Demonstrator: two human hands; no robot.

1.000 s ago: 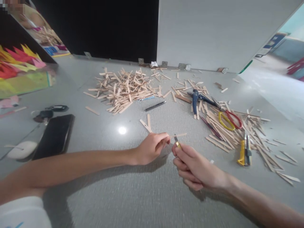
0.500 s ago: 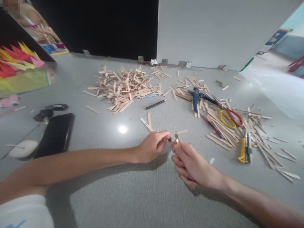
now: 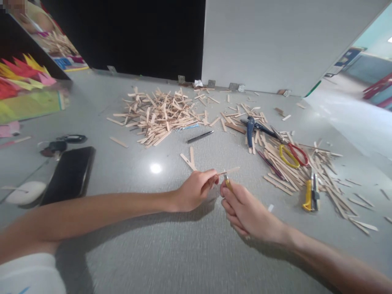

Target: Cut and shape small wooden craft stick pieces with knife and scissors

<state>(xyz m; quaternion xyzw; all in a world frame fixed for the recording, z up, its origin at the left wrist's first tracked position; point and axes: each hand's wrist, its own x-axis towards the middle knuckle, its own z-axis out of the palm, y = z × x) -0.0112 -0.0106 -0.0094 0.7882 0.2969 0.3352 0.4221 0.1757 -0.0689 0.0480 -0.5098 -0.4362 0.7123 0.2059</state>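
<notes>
My left hand (image 3: 196, 190) pinches a thin wooden stick (image 3: 230, 170) that points to the right, just above the grey table (image 3: 171, 245). My right hand (image 3: 249, 212) is closed round a small cutter knife (image 3: 227, 182) with a yellow tip, and its blade touches the stick from below. Two loose sticks (image 3: 189, 159) lie crossed just beyond my left hand.
A big pile of wooden sticks (image 3: 159, 112) lies at the back centre, a second heap (image 3: 294, 163) at right with red-and-yellow scissors (image 3: 292, 154), a blue glue gun (image 3: 251, 127) and a yellow cutter (image 3: 309, 192). A pen (image 3: 200, 136), a black phone (image 3: 69, 174) and keys (image 3: 59, 143) lie left.
My right hand has crept up and left, so the knife blade now meets the stick. My left hand holds the stick almost still.
</notes>
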